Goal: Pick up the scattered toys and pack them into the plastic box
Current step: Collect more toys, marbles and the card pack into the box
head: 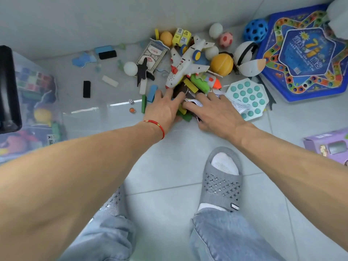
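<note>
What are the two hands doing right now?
Left hand: open, fingers spread on the small coloured wooden blocks.
Right hand: open, resting on them too.

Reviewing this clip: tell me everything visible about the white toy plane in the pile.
The white toy plane looks like hard plastic, with red trim near one end, a blue-and-yellow round mark on its body, and a speaker-like dotted patch. It lies tilted on top of the toy pile, one end pointing down toward the person, resting over a green toy and a yellow block. An orange ball sits just beside it. The left hand reaches in just below its lower end; contact is unclear.
</note>
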